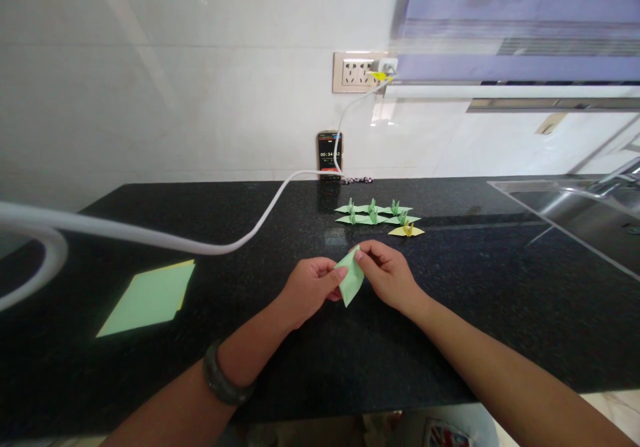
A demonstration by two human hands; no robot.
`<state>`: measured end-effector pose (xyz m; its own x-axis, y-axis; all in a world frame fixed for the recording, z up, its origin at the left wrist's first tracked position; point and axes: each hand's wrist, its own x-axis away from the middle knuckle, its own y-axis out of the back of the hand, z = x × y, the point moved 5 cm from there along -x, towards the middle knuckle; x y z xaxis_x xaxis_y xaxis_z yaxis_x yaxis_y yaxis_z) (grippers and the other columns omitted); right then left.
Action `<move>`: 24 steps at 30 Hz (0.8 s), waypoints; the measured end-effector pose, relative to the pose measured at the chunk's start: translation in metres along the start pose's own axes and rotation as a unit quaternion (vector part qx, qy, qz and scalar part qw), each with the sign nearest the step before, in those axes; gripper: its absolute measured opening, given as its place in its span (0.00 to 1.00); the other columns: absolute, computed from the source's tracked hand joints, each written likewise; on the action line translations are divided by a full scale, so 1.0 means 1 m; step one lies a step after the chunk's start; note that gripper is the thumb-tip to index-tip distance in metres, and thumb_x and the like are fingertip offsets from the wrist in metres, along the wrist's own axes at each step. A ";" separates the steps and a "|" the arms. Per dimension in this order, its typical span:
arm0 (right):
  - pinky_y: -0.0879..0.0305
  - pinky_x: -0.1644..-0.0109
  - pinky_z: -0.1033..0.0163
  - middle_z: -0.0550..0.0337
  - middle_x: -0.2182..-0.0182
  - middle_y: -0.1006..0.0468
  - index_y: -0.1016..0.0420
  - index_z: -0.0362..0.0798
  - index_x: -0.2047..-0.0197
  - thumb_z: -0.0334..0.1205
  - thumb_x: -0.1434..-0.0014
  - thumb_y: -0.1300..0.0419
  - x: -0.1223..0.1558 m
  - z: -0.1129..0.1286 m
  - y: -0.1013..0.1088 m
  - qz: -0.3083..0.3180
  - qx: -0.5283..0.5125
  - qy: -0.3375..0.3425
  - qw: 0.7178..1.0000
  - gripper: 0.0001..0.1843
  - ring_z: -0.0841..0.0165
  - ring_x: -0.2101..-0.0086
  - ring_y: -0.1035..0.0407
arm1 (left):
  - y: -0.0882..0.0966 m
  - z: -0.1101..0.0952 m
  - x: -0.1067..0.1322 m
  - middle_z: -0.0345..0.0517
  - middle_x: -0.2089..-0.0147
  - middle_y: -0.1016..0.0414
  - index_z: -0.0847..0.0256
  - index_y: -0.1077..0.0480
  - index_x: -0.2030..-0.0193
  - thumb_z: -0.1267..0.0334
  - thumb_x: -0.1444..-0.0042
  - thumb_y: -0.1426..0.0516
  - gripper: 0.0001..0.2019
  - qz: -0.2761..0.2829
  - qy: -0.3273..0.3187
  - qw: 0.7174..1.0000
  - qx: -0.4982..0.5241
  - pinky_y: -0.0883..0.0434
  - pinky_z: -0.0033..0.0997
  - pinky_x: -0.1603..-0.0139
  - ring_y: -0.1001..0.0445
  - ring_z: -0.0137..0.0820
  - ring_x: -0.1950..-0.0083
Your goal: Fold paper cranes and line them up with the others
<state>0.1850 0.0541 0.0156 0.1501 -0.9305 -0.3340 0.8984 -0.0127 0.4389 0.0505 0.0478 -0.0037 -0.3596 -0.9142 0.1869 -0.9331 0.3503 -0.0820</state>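
Note:
A small folded piece of light green paper (pixel 353 283) is held up over the dark counter between my two hands. My left hand (pixel 313 289) pinches its left side, thumb on the near face and fingers behind. At the upper right corner, my right hand (pixel 387 272) grips it between thumb and fingers. Just beyond my hands stand several green paper cranes (pixel 373 217) in two rows, with one yellow paper crane (pixel 407 231) in front of them on the right.
A stack of green and yellow paper sheets (pixel 150 294) lies on the counter (pixel 280 374) at left. One white cable (pixel 220 248) runs from the wall socket (pixel 357 72) across the left side. A phone (pixel 330 155) showing a timer leans on the wall. At right is a metal sink (pixel 600 217).

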 end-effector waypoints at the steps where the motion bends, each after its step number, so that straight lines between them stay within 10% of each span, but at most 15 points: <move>1: 0.40 0.71 0.67 0.60 0.76 0.31 0.31 0.46 0.69 0.42 0.43 0.51 0.000 0.000 0.000 0.000 0.005 0.001 1.000 0.11 0.71 0.74 0.38 | 0.000 0.000 0.000 0.43 0.78 0.29 0.65 0.32 0.73 0.55 0.55 0.44 0.13 0.004 0.003 1.000 -0.003 0.34 0.25 0.75 0.32 0.25 0.78; 15: 0.40 0.71 0.68 0.63 0.74 0.35 0.40 0.47 0.59 0.47 0.46 0.47 0.002 0.003 -0.004 0.055 -0.125 -0.010 0.990 0.15 0.73 0.74 0.38 | 0.017 -0.004 -0.004 0.39 0.81 0.35 0.66 0.32 0.75 0.55 0.54 0.44 0.14 -0.079 -0.048 0.995 0.029 0.40 0.22 0.77 0.38 0.21 0.80; 19: 0.40 0.72 0.68 0.63 0.74 0.33 0.37 0.47 0.63 0.47 0.55 0.39 0.006 0.007 -0.014 0.168 -0.046 0.009 0.985 0.19 0.74 0.75 0.38 | 0.015 -0.002 -0.004 0.40 0.75 0.32 0.65 0.34 0.69 0.58 0.54 0.43 0.11 -0.065 -0.031 0.992 0.107 0.36 0.23 0.74 0.34 0.22 0.77; 24: 0.41 0.73 0.69 0.63 0.75 0.33 0.35 0.46 0.64 0.45 0.50 0.42 0.007 0.012 -0.015 0.165 0.006 0.037 0.986 0.13 0.75 0.76 0.39 | 0.010 -0.005 -0.001 0.41 0.73 0.30 0.61 0.39 0.55 0.62 0.56 0.41 0.20 -0.044 -0.023 0.986 0.158 0.33 0.25 0.72 0.30 0.25 0.74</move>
<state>0.1675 0.0432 0.0162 0.4637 -0.8556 -0.2301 0.7906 0.2824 0.5433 0.0412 0.0532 0.0002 -0.2705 -0.9490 0.1617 -0.9079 0.1957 -0.3706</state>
